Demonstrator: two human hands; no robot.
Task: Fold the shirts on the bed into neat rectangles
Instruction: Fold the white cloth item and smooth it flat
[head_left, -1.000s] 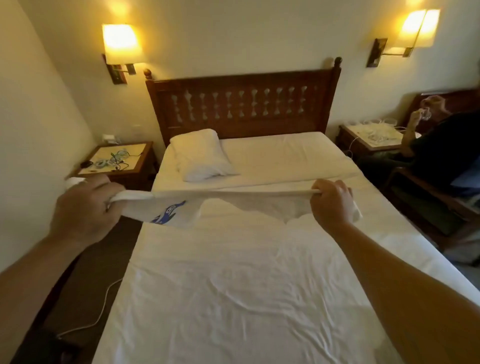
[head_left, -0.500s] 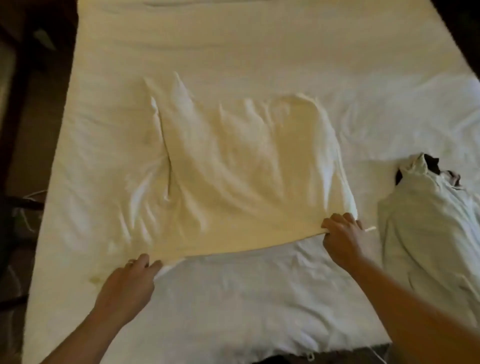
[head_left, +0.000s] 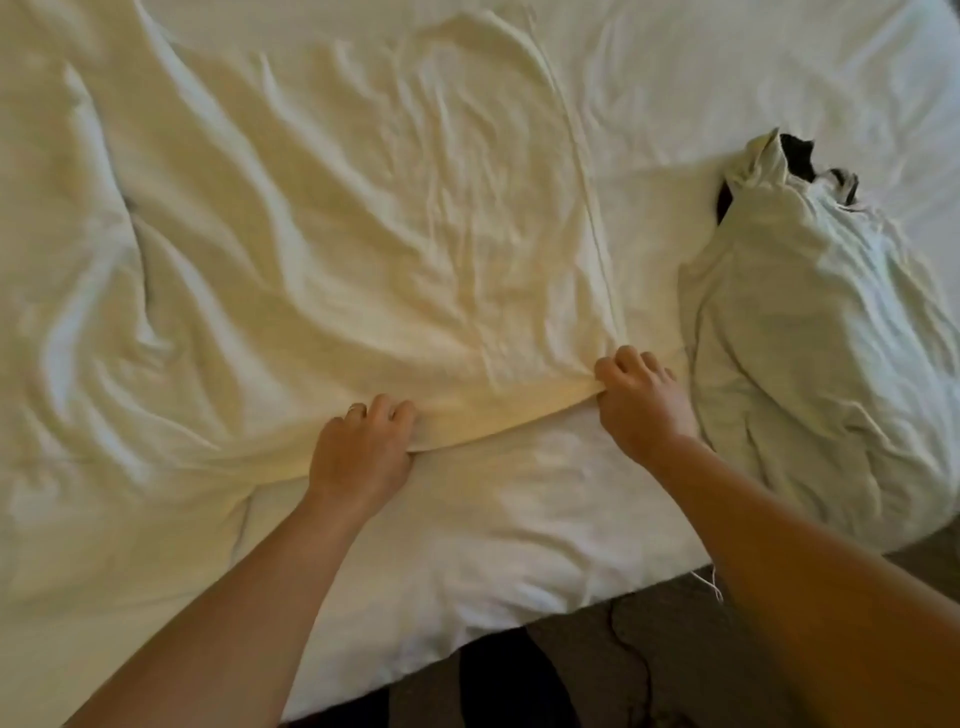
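Observation:
A cream-white shirt (head_left: 363, 249) lies spread and wrinkled on the white bed sheet (head_left: 519, 519), its near hem running between my hands. My left hand (head_left: 363, 447) grips that hem near its middle, fingers curled over the cloth. At the shirt's near right corner my right hand (head_left: 639, 395) pinches the hem where a side seam ends. The shirt's left edge blends into the rumpled sheet.
A pale bundle of clothing (head_left: 821, 353) with a dark garment (head_left: 797, 150) poking from its top lies on the right side of the bed. The bed's near edge runs diagonally at bottom right, with dark carpet (head_left: 623, 665) beyond it.
The shirt went from held up in the air to laid flat on the bed. Since half a second ago my left hand has slid right along the hem, closer to my right hand.

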